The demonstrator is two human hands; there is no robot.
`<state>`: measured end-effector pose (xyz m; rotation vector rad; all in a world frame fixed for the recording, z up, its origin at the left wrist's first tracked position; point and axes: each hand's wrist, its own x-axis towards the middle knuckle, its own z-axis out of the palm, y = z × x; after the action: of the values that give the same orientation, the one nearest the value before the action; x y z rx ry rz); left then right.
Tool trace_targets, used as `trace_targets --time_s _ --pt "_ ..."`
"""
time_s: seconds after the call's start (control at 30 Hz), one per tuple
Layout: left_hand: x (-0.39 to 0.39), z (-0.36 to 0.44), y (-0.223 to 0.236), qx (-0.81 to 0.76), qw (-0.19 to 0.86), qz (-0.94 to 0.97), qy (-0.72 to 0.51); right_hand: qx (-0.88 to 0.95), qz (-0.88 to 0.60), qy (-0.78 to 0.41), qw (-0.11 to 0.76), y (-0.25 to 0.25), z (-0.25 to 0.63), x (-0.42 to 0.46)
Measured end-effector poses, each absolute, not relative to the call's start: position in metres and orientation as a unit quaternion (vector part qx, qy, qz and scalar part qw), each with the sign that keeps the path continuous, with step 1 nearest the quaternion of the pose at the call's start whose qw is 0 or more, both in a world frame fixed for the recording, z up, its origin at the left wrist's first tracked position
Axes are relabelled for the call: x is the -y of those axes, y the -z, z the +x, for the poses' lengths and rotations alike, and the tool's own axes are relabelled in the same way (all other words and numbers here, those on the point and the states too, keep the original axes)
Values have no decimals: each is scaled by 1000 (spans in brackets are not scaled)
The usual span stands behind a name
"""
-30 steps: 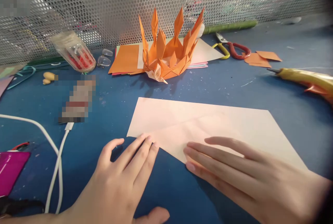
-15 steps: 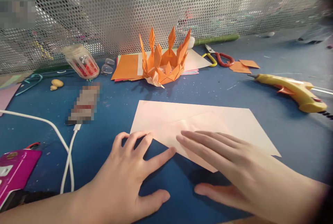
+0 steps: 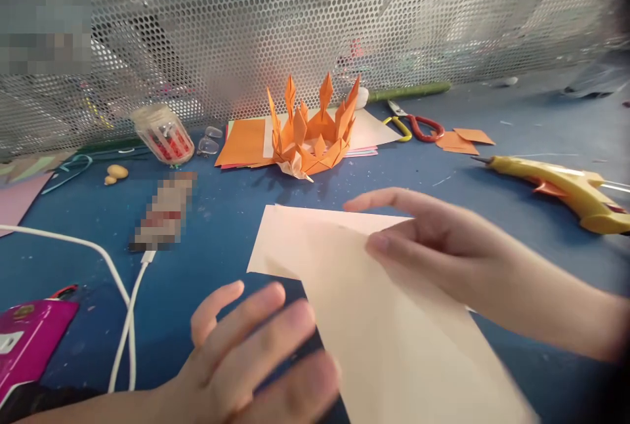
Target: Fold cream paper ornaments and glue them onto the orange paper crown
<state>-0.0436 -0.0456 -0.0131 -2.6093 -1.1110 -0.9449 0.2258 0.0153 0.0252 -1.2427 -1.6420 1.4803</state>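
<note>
Pale paper (image 3: pixel 384 339) leaves tabletop (image 3: pixel 221 227) beyond edges, left hand (image 3: pixel 236 368) spread, right hand's (image 3: pixel 457 250) grip unclear

So the pale paper (image 3: pixel 388 339) is sprawled across the blue surface (image 3: pixel 221 214), right hand (image 3: pixel 453 240) over it, can't tell how firm the grip is. Left hand (image 3: pixel 221 371) is just beside its left edge, fingers loosely spread and kinda blurry. Spiky orange paper crown (image 3: pixel 322 161) sits behind, red-and-yellow scissors (image 3: pixel 427 130) and yellow glue gun (image 3: pixel 546 174) off to the right.
</note>
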Motion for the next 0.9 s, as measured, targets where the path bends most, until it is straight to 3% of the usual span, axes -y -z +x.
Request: trace_targets --time_s 0.13,0.27,0.33,0.43,0.5,0.73,0.9 --pt "26 -37 10 325 -4 -911 253 590 -462 -604 273 4 219 -18" --pt "16 -40 13 323 -95 -928 161 670 -411 -574 229 11 223 -13" --pt "17 -43 16 331 -109 -927 139 750 -398 -477 228 5 230 -11" --pt "20 -46 18 344 -97 -926 123 886 -330 -235 227 -5 244 -14" --pt "21 -46 17 349 -93 -925 115 935 -254 -153 196 -9 249 -18" --pt "20 -41 8 374 -141 -911 99 954 -164 -201 148 0 246 -20" --pt "20 -43 12 366 -120 -918 98 956 -144 -176 184 7 247 -21"
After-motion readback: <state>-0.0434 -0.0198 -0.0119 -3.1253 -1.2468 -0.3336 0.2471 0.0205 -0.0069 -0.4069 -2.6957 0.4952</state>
